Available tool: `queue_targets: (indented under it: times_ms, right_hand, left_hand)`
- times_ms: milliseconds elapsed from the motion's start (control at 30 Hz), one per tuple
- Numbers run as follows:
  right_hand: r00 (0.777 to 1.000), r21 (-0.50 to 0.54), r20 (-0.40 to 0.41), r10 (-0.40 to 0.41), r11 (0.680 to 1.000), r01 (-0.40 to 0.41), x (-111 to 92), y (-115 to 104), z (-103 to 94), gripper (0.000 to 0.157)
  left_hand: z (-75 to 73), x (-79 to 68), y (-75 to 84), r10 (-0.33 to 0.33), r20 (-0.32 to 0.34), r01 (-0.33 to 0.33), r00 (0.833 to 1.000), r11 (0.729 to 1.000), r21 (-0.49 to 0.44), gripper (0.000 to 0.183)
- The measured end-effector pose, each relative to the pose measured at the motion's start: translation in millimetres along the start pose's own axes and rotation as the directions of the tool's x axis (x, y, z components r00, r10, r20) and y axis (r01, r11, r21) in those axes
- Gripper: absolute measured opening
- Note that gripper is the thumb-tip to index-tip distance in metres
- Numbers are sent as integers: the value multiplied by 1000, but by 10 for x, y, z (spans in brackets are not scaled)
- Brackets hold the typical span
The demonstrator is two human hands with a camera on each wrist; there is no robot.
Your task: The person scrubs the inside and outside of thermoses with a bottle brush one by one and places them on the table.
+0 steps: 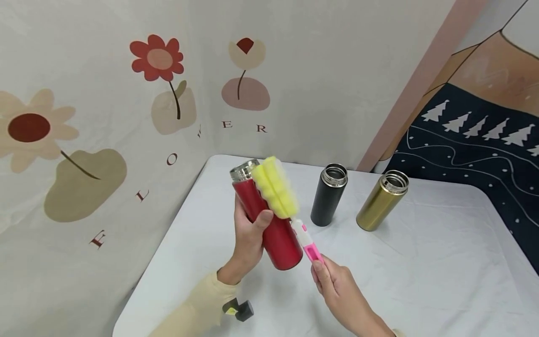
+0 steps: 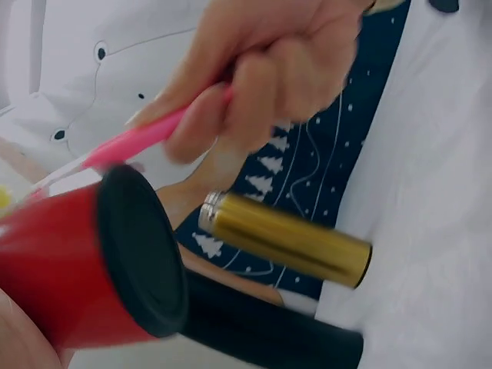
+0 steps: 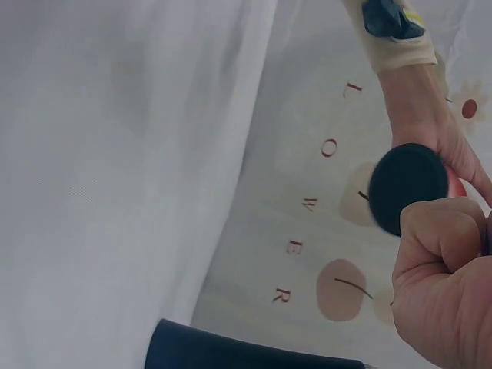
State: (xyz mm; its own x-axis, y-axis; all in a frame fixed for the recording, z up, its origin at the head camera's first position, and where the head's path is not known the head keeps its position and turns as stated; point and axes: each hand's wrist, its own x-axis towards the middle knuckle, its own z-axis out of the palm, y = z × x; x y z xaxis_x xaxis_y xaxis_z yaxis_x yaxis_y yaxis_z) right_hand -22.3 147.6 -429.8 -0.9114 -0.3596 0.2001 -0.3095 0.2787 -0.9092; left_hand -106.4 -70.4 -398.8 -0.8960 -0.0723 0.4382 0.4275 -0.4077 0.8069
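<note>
Left hand (image 1: 249, 236) — centre of the frame, fingers and thumb wrapped round the red metal flask. Red metal flask (image 1: 279, 238) — centre, lidless, held up, tilted; long axis from steel mouth at upper left to dark base at lower right; glossy body. Bottle brush (image 1: 274, 187) — yellow sponge head, pink-and-white handle; near-parallel to the flask, sponge outside it, overlapping just beside the mouth; contact unclear. Right hand (image 1: 338, 288) — lower centre-right, gripping the handle, farther from the mouth than the left. Black flask (image 1: 328, 199), gold flask (image 1: 381, 202) — right of centre, upright, lidless, on the white-covered counter (image 1: 438, 267).
</note>
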Motion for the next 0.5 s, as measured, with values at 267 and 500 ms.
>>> queue_targets:
  times_ms: [267, 500]
  right_hand:
    - [993, 39, 74, 88, 995, -91, -20, 22, -47, 33]
    - [993, 17, 113, -16, 1000, 14, -259, 254, -40, 34]
  left_hand:
    - [-32, 87, 100, -9, -18, 9, 1000, 999, 33, 62]
    - [-153, 316, 298, 127, -112, -131, 985, 991, -24, 53]
